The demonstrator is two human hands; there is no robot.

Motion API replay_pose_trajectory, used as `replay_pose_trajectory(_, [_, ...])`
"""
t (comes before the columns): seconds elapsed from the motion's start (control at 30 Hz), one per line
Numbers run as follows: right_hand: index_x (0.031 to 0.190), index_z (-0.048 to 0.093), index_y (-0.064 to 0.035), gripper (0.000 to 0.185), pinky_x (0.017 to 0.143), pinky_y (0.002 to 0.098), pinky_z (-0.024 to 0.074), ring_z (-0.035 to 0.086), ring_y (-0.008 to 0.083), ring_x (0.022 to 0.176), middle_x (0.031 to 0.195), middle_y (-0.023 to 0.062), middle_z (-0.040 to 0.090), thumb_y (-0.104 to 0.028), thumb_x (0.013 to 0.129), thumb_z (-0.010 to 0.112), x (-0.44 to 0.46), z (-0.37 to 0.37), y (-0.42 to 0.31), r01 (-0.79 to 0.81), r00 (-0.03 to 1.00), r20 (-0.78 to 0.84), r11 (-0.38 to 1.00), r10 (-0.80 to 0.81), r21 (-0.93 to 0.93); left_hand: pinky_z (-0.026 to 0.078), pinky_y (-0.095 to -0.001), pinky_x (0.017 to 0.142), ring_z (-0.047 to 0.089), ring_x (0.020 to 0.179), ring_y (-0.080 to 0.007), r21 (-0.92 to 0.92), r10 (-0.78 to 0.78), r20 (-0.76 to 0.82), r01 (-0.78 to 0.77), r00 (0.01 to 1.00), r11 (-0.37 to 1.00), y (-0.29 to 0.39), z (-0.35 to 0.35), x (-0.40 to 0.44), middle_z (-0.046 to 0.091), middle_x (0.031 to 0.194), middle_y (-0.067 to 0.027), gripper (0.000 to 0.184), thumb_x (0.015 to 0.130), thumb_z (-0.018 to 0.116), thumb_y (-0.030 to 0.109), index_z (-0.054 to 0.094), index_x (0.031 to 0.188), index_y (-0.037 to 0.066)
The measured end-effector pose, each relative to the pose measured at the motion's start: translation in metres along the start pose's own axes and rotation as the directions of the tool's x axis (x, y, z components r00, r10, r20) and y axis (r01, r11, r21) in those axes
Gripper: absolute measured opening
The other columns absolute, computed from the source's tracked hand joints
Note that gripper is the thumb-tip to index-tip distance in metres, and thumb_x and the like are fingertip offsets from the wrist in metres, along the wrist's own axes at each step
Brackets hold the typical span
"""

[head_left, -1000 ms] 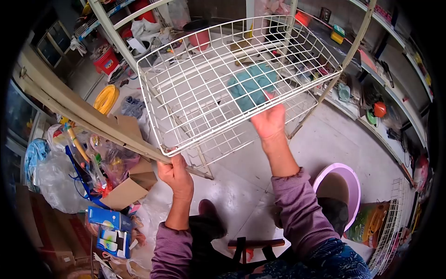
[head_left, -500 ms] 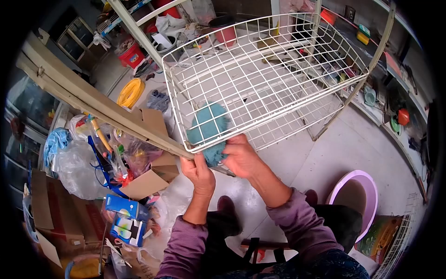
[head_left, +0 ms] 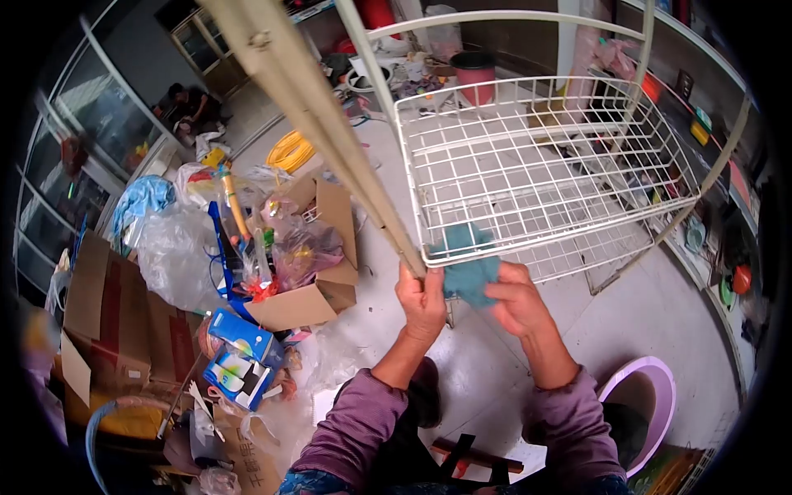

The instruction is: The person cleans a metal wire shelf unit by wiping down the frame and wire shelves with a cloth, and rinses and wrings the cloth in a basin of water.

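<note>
A white wire basket shelf (head_left: pixel 544 171) sits in a beige metal rack, whose near post (head_left: pixel 330 124) slants up past me. My left hand (head_left: pixel 422 307) is closed around this post, right by the basket's front left corner. A teal cloth (head_left: pixel 472 279) is pinched in the fingers of my right hand (head_left: pixel 521 302). Part of the cloth lies behind the basket's front wires and part hangs below the rim. My right hand is just below that rim, to the right of my left hand.
Left of me stand an open cardboard box (head_left: pixel 289 312) of wrapped items, a blue box (head_left: pixel 243 334) and plastic bags (head_left: pixel 177 260). A pink tub (head_left: pixel 660 388) is by my right leg. Behind lie a yellow hose coil (head_left: pixel 290 151) and a bucket (head_left: pixel 474 78). A person (head_left: pixel 194 107) sits far back left.
My view has turned left, so rack and hands appear farther right. The cloth, still in my right hand, shows less behind the wires and looks flatter. My left hand keeps its hold.
</note>
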State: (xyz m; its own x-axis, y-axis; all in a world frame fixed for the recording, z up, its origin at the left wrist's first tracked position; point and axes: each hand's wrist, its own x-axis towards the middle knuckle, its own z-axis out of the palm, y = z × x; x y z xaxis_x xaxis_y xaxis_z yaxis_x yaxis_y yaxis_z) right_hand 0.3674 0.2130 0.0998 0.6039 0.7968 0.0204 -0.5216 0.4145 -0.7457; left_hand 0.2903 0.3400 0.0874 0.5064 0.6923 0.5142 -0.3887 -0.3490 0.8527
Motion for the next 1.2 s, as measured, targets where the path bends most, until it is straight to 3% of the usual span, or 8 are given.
replay_pose_trajectory(0.17, [0.105,0.054,0.0145,0.040,0.081,0.0321,0.0465,0.060,0.0220,0.094,0.100,0.0168,0.061,0.010,0.065,0.051,-0.058,-0.003,-0.029,-0.151,0.988,-0.022,0.984,0.154,0.096,0.040,-0.0236,0.056,0.046,0.062,-0.0084,0.032,-0.049,-0.015,0.050,0.999,0.998,-0.004,-0.002,0.002,0.052,0.070,-0.0032,0.012,0.083,0.054,0.005,0.051,0.093,-0.001])
replay_pose_trajectory(0.47, [0.102,0.055,0.0114,0.034,0.039,0.0258,0.0422,0.054,0.0119,0.045,0.084,0.0155,0.064,-0.001,0.070,0.060,-0.091,0.067,-0.183,0.275,0.961,0.107,0.923,-0.255,-0.269,0.041,-0.0238,0.058,0.048,0.063,-0.0096,-0.062,-0.089,0.000,0.089,0.996,0.994,-0.011,0.001,0.001,0.054,0.071,-0.0028,0.013,0.083,0.052,0.004,0.051,0.094,-0.003])
replay_pose_trajectory(0.67, [0.112,0.051,0.0030,0.030,0.082,0.0289,0.0445,0.058,0.0140,0.089,0.099,0.0092,0.062,-0.007,0.084,0.053,-0.010,0.080,-0.232,0.422,0.906,0.175,0.793,-0.386,-0.439,0.042,-0.0257,0.059,0.051,0.065,-0.0116,-0.027,-0.087,0.018,0.088,0.996,0.996,-0.017,-0.003,0.002,0.057,0.074,-0.0061,0.012,0.082,0.052,0.004,0.051,0.092,-0.003])
replay_pose_trajectory(0.73, [0.115,0.051,0.0036,0.040,0.087,0.0314,0.0428,0.057,0.0196,0.098,0.110,0.0133,0.058,-0.019,0.083,0.059,0.010,0.049,-0.246,0.132,0.987,0.077,0.421,-0.144,-0.898,0.042,-0.0257,0.059,0.051,0.063,-0.0119,-0.031,-0.093,0.020,0.093,0.995,0.995,-0.013,-0.002,0.003,0.056,0.072,-0.0060,0.012,0.082,0.052,0.004,0.051,0.092,-0.003])
replay_pose_trajectory(0.8, [0.128,0.040,0.0041,0.061,0.097,0.0346,0.0368,0.046,0.0282,0.116,0.129,0.0221,0.043,-0.030,0.082,0.061,0.013,0.031,-0.228,-0.070,0.932,-0.065,-0.002,-0.358,-0.998,0.042,-0.0257,0.058,0.050,0.062,-0.0120,0.024,-0.088,0.018,0.088,0.996,0.996,-0.008,-0.001,0.004,0.055,0.069,-0.0059,0.012,0.082,0.052,0.004,0.051,0.092,-0.003])
replay_pose_trajectory(0.9, [0.139,0.019,-0.0036,0.088,0.108,0.0401,0.0187,0.012,0.0316,0.135,0.144,0.0223,0.012,-0.047,0.077,0.063,0.036,-0.002,-0.216,-0.040,0.989,-0.033,-0.043,-0.144,-0.998,0.041,-0.0252,0.057,0.049,0.060,-0.0114,0.016,-0.092,0.003,0.092,0.996,0.996,-0.010,0.001,0.004,0.054,0.067,-0.0054,0.012,0.082,0.052,0.005,0.051,0.091,-0.003])
replay_pose_trajectory(1.13, [0.129,0.042,-0.0005,0.067,0.106,0.0404,0.0225,0.023,0.0380,0.130,0.138,0.0277,0.024,-0.040,0.079,0.061,0.080,0.007,-0.148,-0.071,0.995,-0.028,-0.501,-0.094,-0.862,0.041,-0.0249,0.055,0.048,0.060,-0.0105,-0.001,-0.096,-0.003,0.096,0.995,0.995,-0.006,0.001,0.005,0.054,0.067,-0.0049,0.012,0.082,0.052,0.005,0.051,0.091,-0.003])
replay_pose_trajectory(1.2, [0.106,0.062,-0.0052,0.040,0.098,0.0404,0.0337,0.041,0.0385,0.116,0.128,0.0246,0.040,-0.030,0.075,0.063,0.084,-0.003,-0.137,0.182,0.925,0.318,-0.493,-0.206,-0.850,0.041,-0.0247,0.055,0.048,0.060,-0.0102,0.012,-0.082,-0.006,0.082,0.997,0.997,-0.005,0.001,0.007,0.054,0.067,-0.0049,0.012,0.083,0.052,0.005,0.051,0.091,-0.003])
